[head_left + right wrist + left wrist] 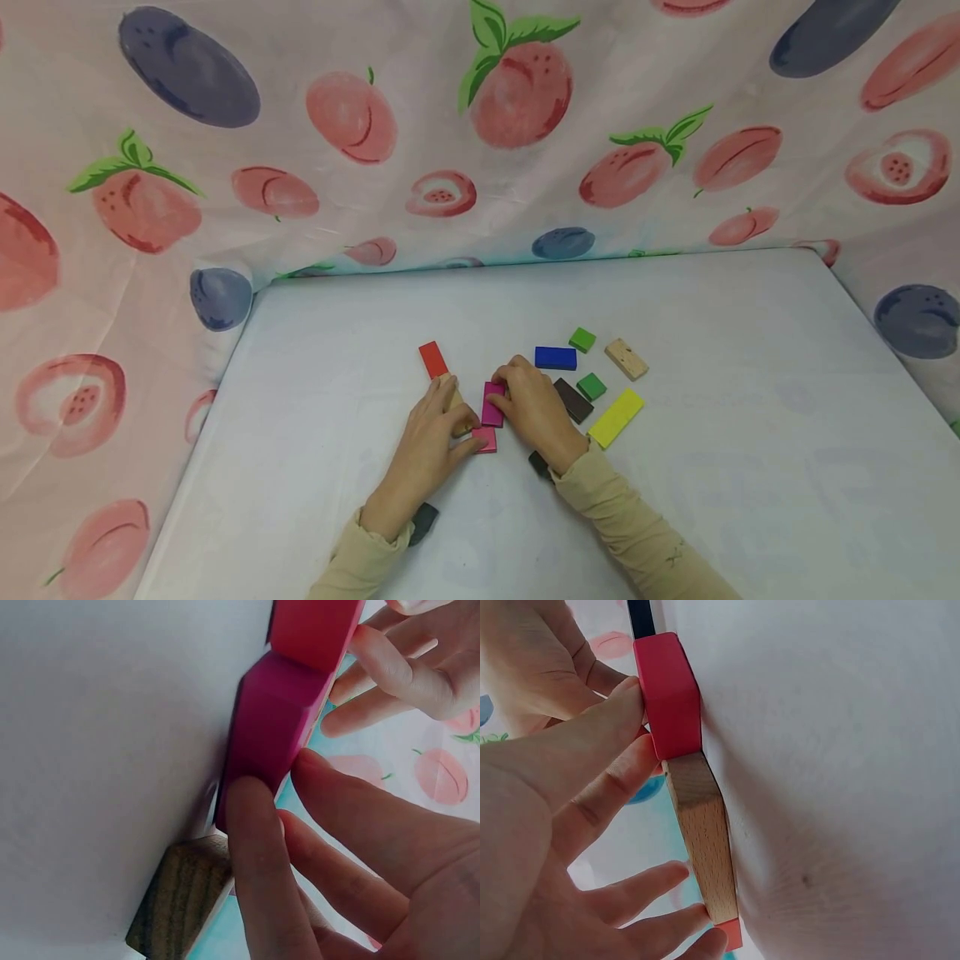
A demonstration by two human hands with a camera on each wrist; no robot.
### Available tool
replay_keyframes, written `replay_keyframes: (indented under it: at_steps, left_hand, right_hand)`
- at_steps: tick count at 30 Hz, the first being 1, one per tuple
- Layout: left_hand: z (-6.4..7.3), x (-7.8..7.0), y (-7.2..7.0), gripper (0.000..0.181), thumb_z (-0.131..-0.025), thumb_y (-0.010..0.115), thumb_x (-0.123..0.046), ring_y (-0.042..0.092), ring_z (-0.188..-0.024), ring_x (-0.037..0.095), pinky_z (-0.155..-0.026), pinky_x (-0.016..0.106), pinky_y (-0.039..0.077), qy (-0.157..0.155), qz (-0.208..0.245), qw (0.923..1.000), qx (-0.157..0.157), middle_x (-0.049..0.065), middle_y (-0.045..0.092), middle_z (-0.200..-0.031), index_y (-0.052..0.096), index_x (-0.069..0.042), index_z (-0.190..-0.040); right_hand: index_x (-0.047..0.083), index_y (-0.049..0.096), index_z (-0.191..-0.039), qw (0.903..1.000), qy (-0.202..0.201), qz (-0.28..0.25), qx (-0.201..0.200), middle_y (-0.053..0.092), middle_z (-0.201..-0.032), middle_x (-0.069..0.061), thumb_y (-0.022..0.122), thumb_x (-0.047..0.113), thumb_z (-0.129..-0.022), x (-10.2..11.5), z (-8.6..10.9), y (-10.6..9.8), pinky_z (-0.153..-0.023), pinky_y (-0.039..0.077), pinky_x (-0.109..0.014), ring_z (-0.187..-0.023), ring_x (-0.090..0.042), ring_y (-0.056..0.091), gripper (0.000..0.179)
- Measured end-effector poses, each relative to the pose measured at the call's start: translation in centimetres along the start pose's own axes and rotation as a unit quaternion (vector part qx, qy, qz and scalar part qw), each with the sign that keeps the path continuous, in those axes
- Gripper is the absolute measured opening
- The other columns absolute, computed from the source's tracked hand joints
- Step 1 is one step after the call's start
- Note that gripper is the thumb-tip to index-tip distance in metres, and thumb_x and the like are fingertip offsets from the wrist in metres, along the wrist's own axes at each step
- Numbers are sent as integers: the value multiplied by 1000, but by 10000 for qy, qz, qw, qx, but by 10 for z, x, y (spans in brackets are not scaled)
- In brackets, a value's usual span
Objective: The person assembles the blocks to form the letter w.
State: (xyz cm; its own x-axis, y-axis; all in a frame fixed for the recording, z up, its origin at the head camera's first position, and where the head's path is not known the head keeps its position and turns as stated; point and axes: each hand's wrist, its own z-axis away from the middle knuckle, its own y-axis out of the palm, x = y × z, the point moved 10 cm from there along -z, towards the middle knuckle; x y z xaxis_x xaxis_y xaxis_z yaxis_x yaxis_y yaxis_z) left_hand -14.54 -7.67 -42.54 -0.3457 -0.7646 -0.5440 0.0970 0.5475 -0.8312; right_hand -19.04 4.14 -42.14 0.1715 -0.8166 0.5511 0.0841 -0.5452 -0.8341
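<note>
With thumb and index finger, my left hand (pixel 427 437) holds a small pink block (pixel 487 440) at its left side. A plain wooden block (pixel 454 396) lies under the other left fingers, its end meeting the pink block (pixel 671 697) in the left wrist view. Beyond it, a red block (pixel 432 360) continues the slanting row. My right hand (pixel 534 408) grips a magenta block (pixel 492 404) at its far end and right side. In the right wrist view, the magenta block (pixel 270 720) touches the pink one end to end. Fingers partly hide the wooden block.
Right of the hands lie a blue block (pixel 556 358), a dark brown block (pixel 573 401), a yellow block (pixel 617 418), a speckled wooden block (pixel 626 358), a light green block (pixel 582 339) and a darker green block (pixel 592 386). A fruit-print cloth (pixel 435 100) hangs behind the white table (pixel 735 450).
</note>
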Motion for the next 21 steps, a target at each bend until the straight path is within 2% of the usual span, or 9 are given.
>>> replay_keyframes:
  at_steps: [13, 16, 21]
  left_hand:
    - [1, 0, 1, 23, -80, 84, -24, 28, -144, 49, -113, 63, 31, -58, 78, 10000, 19, 24, 43, -151, 66, -16, -92]
    - [0, 1, 2, 26, -81, 83, -24, 27, -145, 48, -114, 60, 31, -71, 75, 9999, 109, 23, 41, -152, 67, -14, -98]
    - [-2, 7, 5, 32, -89, 75, -28, 22, -149, 41, -115, 51, 33, -293, 145, 9986, 424, 22, 35, -156, 68, -9, -114]
  right_hand:
    - [2, 74, -98, 10000, -20, 25, -3, 62, -90, -8, 80, 15, -84, 0, 0, 0, -62, 52, -24, -68, -14, 57, 20]
    - [2, 74, -98, 10000, -24, 33, -19, 63, -91, -8, 80, 15, -84, 0, 0, 0, -63, 53, -25, -69, -14, 57, 20]
    - [2, 74, -98, 10000, -47, 8, -28, 62, -91, -8, 81, 14, -84, 1, 1, 0, -62, 52, -23, -68, -13, 56, 20]
